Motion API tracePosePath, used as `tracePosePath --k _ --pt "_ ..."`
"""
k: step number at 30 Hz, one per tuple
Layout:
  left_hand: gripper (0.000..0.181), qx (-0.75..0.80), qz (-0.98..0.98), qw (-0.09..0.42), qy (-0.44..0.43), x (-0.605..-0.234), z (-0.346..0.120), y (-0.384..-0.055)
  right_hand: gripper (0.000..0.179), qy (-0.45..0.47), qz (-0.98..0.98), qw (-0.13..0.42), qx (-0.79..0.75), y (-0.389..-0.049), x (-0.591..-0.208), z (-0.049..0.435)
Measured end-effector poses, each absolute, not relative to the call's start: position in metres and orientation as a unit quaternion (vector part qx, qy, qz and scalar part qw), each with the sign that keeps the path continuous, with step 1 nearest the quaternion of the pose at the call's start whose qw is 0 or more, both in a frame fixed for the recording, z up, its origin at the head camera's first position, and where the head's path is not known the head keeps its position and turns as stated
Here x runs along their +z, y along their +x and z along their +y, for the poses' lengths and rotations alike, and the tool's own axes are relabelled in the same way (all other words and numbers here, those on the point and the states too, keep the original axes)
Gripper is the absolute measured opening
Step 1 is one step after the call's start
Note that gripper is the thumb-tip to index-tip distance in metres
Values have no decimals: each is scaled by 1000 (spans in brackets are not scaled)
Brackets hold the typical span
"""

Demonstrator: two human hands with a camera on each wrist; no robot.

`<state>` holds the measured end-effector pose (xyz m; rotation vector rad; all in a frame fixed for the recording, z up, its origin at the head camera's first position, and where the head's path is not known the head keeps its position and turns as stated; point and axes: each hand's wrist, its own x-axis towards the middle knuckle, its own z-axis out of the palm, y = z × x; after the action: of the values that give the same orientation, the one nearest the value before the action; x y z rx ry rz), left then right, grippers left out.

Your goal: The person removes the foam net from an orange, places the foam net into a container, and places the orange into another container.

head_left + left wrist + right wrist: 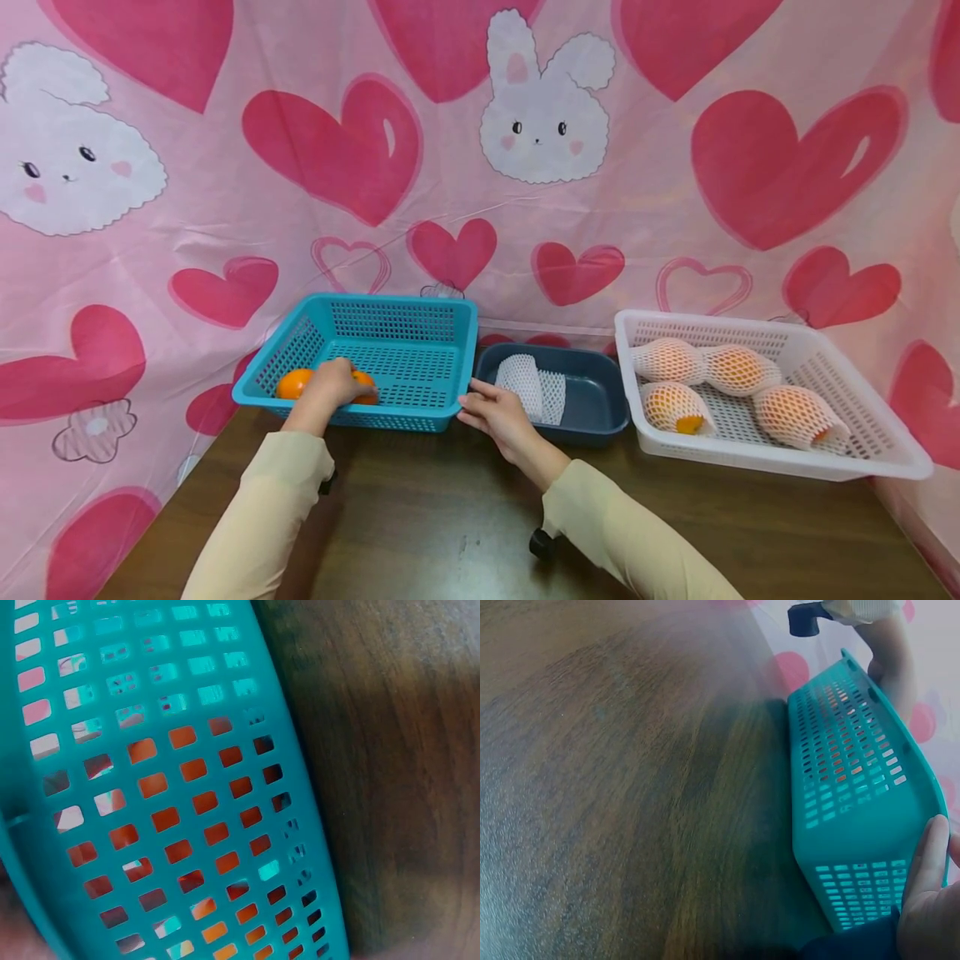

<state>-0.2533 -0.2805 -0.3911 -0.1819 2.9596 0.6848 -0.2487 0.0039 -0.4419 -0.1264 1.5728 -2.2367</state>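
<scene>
Inside the teal basket (397, 362), my left hand (335, 387) reaches over the front rim and holds an orange (365, 387), which shows at the hand's right side. A second orange (294, 383) lies just left of the hand. Most of the left fingers are hidden. Through the holes in the basket wall (172, 765), orange fruit shows in the left wrist view. My right hand (501, 419) grips the basket's front right corner, fingers (928, 859) along the outside and another digit at the rim.
Right of the teal basket, a dark blue tray (596, 400) holds white foam net sleeves (522, 385). Farther right stands a white basket (772, 462) with several net-wrapped fruits (738, 368). All rest on a brown wooden table (450, 517) before a pink heart-print cloth (450, 192).
</scene>
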Motion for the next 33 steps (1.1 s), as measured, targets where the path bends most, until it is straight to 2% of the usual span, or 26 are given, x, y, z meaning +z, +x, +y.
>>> tracePosePath --k 10,20,26,33 --pt "67 181 981 44 -44 -388 -279 -256 52 -28 564 200 -801 -249 -440 4" --pt "59 176 982 40 -50 -388 -278 -255 51 -19 565 212 -797 -248 -438 7" --pt "52 176 983 10 -48 -386 -271 -255 48 -33 565 208 -798 -250 -438 12" --pt "48 186 981 -26 -49 -383 -257 -256 47 -63 577 229 -781 -254 -431 25"
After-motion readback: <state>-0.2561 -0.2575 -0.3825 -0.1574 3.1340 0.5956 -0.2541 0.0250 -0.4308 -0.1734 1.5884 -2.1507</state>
